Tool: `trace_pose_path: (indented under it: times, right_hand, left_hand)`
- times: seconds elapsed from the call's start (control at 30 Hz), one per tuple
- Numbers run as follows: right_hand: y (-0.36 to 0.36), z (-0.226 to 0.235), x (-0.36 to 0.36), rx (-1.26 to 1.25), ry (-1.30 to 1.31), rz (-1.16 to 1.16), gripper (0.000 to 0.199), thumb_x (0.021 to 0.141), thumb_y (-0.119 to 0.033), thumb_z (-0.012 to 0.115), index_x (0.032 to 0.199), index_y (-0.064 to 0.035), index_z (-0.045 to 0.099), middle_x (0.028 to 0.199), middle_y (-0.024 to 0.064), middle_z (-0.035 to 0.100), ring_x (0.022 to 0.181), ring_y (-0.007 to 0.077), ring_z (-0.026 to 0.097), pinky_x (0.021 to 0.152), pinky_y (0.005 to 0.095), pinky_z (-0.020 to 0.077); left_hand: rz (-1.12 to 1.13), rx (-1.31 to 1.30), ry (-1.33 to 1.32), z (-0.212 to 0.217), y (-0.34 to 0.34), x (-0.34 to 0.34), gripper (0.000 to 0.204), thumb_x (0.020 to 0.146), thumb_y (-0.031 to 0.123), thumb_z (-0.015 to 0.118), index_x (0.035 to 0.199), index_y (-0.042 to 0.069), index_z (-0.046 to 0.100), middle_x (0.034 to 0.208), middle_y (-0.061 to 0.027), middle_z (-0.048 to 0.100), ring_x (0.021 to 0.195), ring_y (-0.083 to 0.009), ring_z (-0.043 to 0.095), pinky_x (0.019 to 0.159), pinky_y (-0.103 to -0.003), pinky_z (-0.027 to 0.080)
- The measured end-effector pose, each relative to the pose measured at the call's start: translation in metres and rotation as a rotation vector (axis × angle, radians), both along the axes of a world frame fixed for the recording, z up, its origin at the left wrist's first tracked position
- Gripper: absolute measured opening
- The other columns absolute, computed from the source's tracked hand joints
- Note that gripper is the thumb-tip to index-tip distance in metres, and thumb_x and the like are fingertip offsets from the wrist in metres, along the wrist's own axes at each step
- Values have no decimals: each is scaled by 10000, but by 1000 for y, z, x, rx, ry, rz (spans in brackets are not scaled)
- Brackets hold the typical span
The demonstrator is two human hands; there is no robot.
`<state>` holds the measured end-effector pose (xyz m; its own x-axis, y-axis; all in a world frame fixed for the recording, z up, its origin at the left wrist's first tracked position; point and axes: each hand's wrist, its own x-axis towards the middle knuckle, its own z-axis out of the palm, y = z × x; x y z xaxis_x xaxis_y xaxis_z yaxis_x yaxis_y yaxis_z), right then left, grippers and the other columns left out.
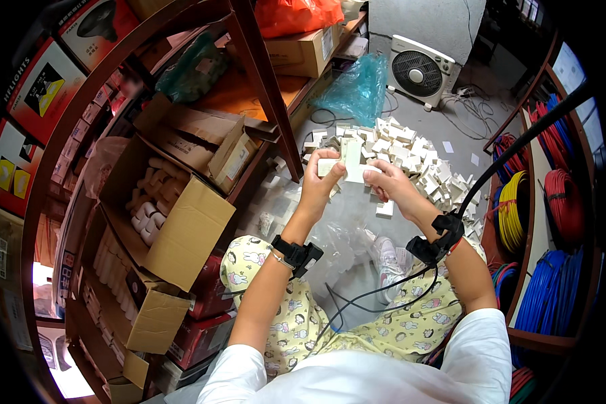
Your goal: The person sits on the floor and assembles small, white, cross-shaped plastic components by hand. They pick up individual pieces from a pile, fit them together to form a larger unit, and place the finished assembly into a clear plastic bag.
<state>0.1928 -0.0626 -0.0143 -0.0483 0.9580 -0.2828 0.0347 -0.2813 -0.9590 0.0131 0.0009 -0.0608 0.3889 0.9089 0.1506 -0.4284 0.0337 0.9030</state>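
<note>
Wooden shelf (262,74) sweeping from 12 o'clock down the whole 9 o'clock side, loaded with cardboard boxes. Largest open box (175,215) at 9 o'clock, flaps splayed, packed with white tubes (148,202); second open box (141,313) below it at 8 o'clock. Grey floor (471,128) at 1 o'clock, carrying a white fan (421,71) against the wall and a crumpled teal plastic bag (360,87) just beside it. Coils of cable at 3 o'clock on a rack: red (562,202), yellow (515,205), blue (555,289). Heap of small white cartons (417,161) spread on the floor just above centre, reaching toward 2 o'clock. Yellow patterned trousers (296,316) at 6 o'clock, knees drawn up. Clear plastic sheet (337,236) on the floor between knees and heap. Black wrist bands with cables on both forearms. Left hand (320,185) just above centre, fingers curled round the left end of a flat white carton (350,161), thumb pressed on its face. Right hand (390,185) close beside at the right, fingers closed and pinching the same carton's right edge. Carton raised in front of the heap, clear of the floor, held between both hands, one tall flap upright at its middle.
</note>
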Motion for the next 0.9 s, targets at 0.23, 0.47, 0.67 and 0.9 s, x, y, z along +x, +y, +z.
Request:
trace_pose_path:
  times: [0.23,0.47,0.67,0.9]
  right_hand:
    - [0,-1,-1,53,40,-43,442,789,-445,679,983,-69,550,670,-44,423,538,42,374,484,196,294]
    - [-1,2,-2,75,-1,-40,463,783,-452,679,1000,-66,543,676,-39,431,542,46,377,478,202,289]
    - [0,1,-1,71,-29,-35,462,782,-451,676,1003,-68,544,670,-39,434,545,51,380,478,207,289]
    - [-1,2,1,85,-36,-22,446,772,-437,684,1002,-80,549,675,-40,441,558,52,380,492,208,294]
  left_hand:
    - [-24,27,3,-2,1,1,402,820,318,717,1063,83,498,965,4,526,836,-53,492,698,-194,405]
    - [-99,42,33,-5,3,-4,477,843,373,678,1120,60,448,1065,-43,504,1004,-126,529,896,-281,438]
    - [-41,68,6,-5,1,0,448,826,414,691,1069,92,497,943,22,509,760,-30,441,640,-177,359]
    - [-40,82,1,-4,2,0,443,828,399,693,1075,86,499,986,12,515,817,-47,467,686,-191,390]
